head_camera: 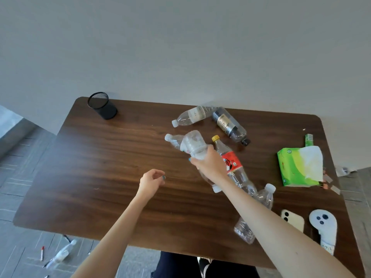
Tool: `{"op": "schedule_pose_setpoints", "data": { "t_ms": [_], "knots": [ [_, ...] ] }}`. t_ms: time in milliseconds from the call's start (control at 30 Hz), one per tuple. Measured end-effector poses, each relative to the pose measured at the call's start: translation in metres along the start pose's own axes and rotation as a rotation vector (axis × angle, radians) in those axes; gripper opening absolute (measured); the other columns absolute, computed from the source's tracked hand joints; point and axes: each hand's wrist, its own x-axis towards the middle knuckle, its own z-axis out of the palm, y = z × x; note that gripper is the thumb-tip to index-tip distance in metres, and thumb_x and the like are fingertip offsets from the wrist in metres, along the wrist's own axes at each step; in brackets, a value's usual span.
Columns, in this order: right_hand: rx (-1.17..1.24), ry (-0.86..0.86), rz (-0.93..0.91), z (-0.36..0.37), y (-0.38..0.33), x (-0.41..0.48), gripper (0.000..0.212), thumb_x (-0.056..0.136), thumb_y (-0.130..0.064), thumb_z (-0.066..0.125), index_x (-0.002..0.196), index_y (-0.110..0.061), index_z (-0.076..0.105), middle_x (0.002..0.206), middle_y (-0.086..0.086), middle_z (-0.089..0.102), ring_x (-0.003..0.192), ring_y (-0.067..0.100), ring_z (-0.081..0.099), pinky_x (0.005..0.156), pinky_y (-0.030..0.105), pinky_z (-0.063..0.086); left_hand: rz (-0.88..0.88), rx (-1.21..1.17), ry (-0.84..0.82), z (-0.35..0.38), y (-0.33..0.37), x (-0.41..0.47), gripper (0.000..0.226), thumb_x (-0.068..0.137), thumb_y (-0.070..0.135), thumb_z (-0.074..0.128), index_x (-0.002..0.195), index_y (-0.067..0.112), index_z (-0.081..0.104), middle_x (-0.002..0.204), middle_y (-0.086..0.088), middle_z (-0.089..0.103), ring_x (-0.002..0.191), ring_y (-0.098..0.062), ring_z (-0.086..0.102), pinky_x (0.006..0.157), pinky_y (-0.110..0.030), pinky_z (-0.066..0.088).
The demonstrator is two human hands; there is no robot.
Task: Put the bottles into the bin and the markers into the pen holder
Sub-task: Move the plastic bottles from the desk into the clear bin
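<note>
Right hand [208, 163]: right of centre in the frame. Its fingers are wrapped firmly round the held bottle [193, 144].
Held bottle: clear, crumpled plastic, lifted above the table [100, 167], ribbed base tilted towards the upper left.
Left hand [151, 182]: at centre, over bare wood. We see its fingers loosely curled, holding nothing.
Bottles lying on the table: a white-capped bottle [190, 115] and a dark-labelled bottle [230, 125] sit at upper centre. A red-labelled bottle [230, 160] with a yellow cap lies just beside the right hand.
Pen holder [102, 106]: a black mesh cup, upright at the table's upper left corner.
Floor, lower left: a red-capped marker [42, 253] lies near a floor bottle [62, 254], which is clear.
Right edge: a green tissue pack [291, 167].
</note>
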Motion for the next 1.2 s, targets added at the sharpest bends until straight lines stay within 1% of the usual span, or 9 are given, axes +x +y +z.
{"op": "schedule_pose_setpoints", "data": {
  "t_ms": [100,233,333,400,567,700,867,1033,1200],
  "knots": [
    [0.031,0.060,0.017,-0.026,0.004,0.010,0.056,0.074,-0.050,0.067,0.114,-0.015,0.047,0.107,-0.002,0.064,0.096,0.020,0.064,0.071,0.033,0.048,0.011,0.040,0.017,0.014,0.030,0.006,0.019,0.086,0.005,0.056,0.096,0.019,0.066,0.094,-0.002,0.071,0.091,-0.024,0.070,0.079,-0.036,0.057],
    [-0.019,0.082,0.113,-0.047,0.018,0.026,0.058,0.077,-0.051,0.066,0.116,-0.015,0.044,0.113,0.002,0.063,0.100,0.023,0.063,0.076,0.034,0.045,-0.072,0.086,0.075,0.045,0.068,0.028,0.034,0.087,0.019,0.059,0.119,0.012,0.051,0.117,-0.010,0.063,0.099,-0.024,0.065,0.081,-0.038,0.056],
    [-0.011,0.109,0.161,-0.056,0.028,0.037,0.063,0.078,-0.054,0.065,0.123,-0.015,0.043,0.117,0.002,0.062,0.102,0.023,0.064,0.080,0.035,0.045,-0.222,-0.050,0.083,0.070,0.097,0.043,0.070,0.084,0.034,0.068,0.135,0.008,0.027,0.138,-0.015,0.042,0.121,-0.034,0.049,0.094,-0.051,0.050],
    [-0.001,0.113,0.178,-0.060,0.031,0.042,0.064,0.078,-0.054,0.065,0.123,-0.015,0.043,0.118,0.002,0.062,0.103,0.024,0.063,0.080,0.034,0.044,-0.373,-0.169,0.088,0.083,0.117,0.049,0.096,0.077,0.044,0.074,0.144,0.015,0.012,0.147,-0.012,0.027,0.130,-0.036,0.038,0.092,-0.056,0.049],
    [0.051,0.105,0.220,-0.060,0.040,0.051,0.067,0.075,-0.058,0.065,0.123,-0.017,0.042,0.117,0.001,0.061,0.103,0.021,0.063,0.089,0.041,0.052,-0.616,-0.244,0.075,0.099,0.140,0.085,0.134,0.055,0.066,0.080,0.151,0.023,-0.002,0.152,-0.009,0.020,0.131,-0.037,0.036,0.087,-0.061,0.049],
    [0.064,0.100,0.260,-0.055,0.048,0.054,0.067,0.075,-0.060,0.064,0.123,-0.019,0.042,0.118,-0.001,0.060,0.103,0.020,0.062,0.090,0.040,0.052,-0.697,-0.282,0.116,0.112,0.136,0.104,0.121,0.057,0.060,0.083,0.147,0.023,0.010,0.145,-0.010,0.028,0.126,-0.037,0.039,0.085,-0.060,0.049],
    [0.089,0.081,0.288,-0.049,0.051,0.057,0.058,0.075,-0.061,0.065,0.112,-0.024,0.040,0.112,-0.004,0.060,0.092,0.013,0.060,0.084,0.035,0.051,-0.663,-0.279,0.094,0.117,0.116,0.118,0.104,0.049,0.048,0.085,0.129,0.028,0.021,0.127,-0.010,0.047,0.107,-0.033,0.056,0.052,-0.042,0.050],
    [0.087,0.062,0.288,-0.042,0.044,0.054,0.065,0.073,-0.063,0.065,0.117,-0.021,0.042,0.112,-0.004,0.059,0.097,0.017,0.062,0.085,0.039,0.053,-0.528,-0.325,0.067,0.106,0.102,0.109,0.092,0.051,0.040,0.079,0.122,0.026,0.022,0.125,-0.015,0.046,0.107,-0.034,0.055,0.088,-0.049,0.053],
    [0.130,0.027,0.229,-0.030,0.024,0.042,0.062,0.074,-0.059,0.067,0.115,-0.020,0.044,0.112,-0.003,0.061,0.094,0.015,0.061,0.075,0.032,0.048,-0.338,-0.284,0.009,0.075,0.081,0.090,0.092,0.047,0.039,0.079,0.120,0.030,0.024,0.122,-0.012,0.049,0.103,-0.032,0.060,0.084,-0.049,0.056]
  ]
}}
